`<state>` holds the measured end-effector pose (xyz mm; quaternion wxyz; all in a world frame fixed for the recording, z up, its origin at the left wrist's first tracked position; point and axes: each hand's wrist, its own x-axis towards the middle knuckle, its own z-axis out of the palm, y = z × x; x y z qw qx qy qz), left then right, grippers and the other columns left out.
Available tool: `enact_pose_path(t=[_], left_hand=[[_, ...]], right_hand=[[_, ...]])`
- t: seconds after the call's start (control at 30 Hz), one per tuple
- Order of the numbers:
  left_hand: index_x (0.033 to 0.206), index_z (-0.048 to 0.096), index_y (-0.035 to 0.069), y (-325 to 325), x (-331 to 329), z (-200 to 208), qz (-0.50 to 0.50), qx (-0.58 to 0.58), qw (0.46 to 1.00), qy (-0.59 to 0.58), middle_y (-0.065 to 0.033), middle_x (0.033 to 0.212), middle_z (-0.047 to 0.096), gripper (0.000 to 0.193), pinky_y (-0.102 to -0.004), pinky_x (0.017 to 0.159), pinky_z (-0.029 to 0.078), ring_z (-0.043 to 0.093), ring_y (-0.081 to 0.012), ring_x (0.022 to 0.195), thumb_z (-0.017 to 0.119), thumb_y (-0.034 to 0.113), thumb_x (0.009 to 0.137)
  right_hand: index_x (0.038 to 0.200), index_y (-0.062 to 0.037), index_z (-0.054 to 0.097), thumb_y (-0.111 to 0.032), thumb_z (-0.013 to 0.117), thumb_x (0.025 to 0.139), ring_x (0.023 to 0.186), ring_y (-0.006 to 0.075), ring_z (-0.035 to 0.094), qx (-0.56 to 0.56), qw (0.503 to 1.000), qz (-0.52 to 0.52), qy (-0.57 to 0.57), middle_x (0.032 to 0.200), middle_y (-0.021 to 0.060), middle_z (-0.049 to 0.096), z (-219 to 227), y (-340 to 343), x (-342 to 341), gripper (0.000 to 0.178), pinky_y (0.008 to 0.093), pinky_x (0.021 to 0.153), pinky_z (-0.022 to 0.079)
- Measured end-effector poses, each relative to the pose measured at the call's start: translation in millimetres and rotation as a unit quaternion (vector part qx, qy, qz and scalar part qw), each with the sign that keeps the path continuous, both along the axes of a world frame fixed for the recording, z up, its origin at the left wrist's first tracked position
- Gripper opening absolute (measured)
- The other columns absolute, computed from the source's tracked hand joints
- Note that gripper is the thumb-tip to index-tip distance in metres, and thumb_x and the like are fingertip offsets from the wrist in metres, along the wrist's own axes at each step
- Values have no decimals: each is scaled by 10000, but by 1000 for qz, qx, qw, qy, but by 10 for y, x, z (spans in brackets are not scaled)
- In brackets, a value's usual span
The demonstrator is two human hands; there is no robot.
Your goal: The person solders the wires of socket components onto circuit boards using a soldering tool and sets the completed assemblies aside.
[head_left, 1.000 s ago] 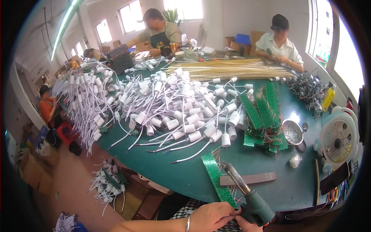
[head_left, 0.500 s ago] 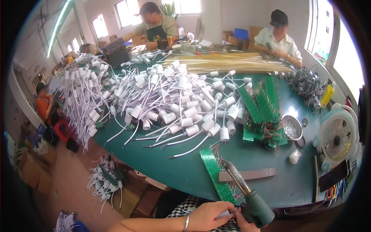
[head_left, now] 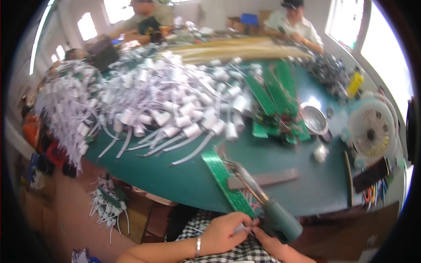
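My left hand [head_left: 226,233], with a bracelet at its wrist, is closed around a small white piece [head_left: 239,228], mostly hidden by the fingers. Its fingertips meet those of my right hand [head_left: 268,242], which is pinched; whatever it grips is hidden. Just above them, a soldering iron [head_left: 280,221] with a dark green handle rests its metal shaft across a brown bar [head_left: 267,178]. The handle juts past the table edge and overlaps my right hand. Under the bar lies a long green circuit board [head_left: 218,172] with thin red wires.
White lamp sockets with leads [head_left: 175,107] are heaped across the green table [head_left: 171,186]. More green boards [head_left: 276,94], a metal bowl [head_left: 314,119], a fan [head_left: 372,125] and a phone [head_left: 371,174] lie to the right. Co-workers sit across the table.
The whole view has shifted, so the table scene sits higher and further left, with some blur. My hands stay together beneath the soldering iron; more of the checked cloth shows.
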<state>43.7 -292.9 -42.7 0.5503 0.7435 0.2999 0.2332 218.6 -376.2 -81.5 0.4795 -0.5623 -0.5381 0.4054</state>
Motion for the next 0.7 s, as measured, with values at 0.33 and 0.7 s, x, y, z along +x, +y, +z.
enact_pose_path(t=[0.33, 0.7], left_hand=[[844, 602, 60, 63, -119, -3, 73, 24, 995, 65, -45, 791, 626, 120, -372, 694, 451, 593, -245, 710, 669, 92, 750], [728, 581, 132, 42, -23, -89, 72, 191, 963, 175, 40, 836, 631, 102, -382, 833, 279, 514, -206, 888, 664, 117, 670]], right_hand=[[950, -72, 635, -46, 702, 776, 814, 184, 607, -125, 989, -25, 68, 819, 19, 631, 61, -83, -10, 189, 319, 787, 448], [1155, -2, 538, -477, 737, 796, 828, 184, 651, -77, 953, -188, 224, 998, 112, 644, 99, -1042, 410, 628, 354, 817, 519]])
